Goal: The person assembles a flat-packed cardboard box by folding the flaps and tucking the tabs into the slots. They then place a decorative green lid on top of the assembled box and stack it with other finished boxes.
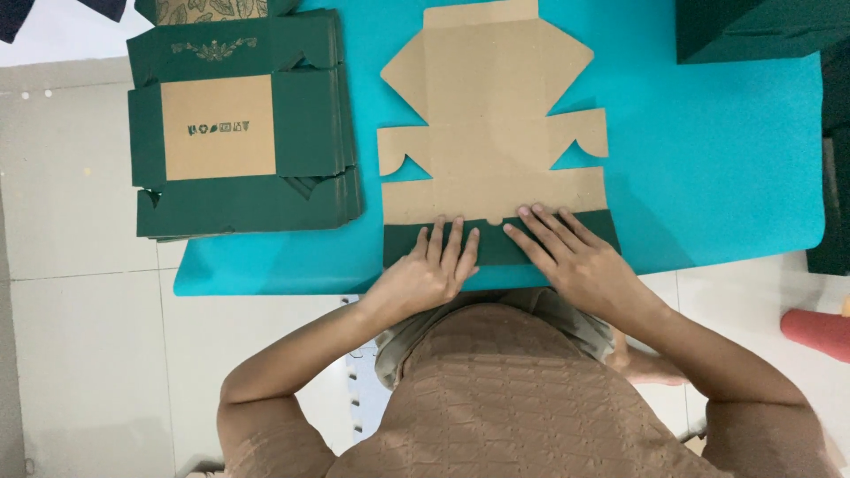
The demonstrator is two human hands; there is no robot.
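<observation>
Flat box blank (pixel 492 133) — lengthwise away, green flap (pixel 496 248) nearest

The left hand (pixel 431 270) and right hand (pixel 575 257) cover part of the folded green flap (pixel 492 248) on the flat box blank (pixel 491 133). The blank's top edge, a green box (pixel 761 26) and a red object (pixel 819 332) run out of frame. Small symbols on the stack of blanks (pixel 239 133) are too tiny to tell.

Both hands, left (pixel 431 270) and right (pixel 575 257), lie flat, fingers spread.
</observation>
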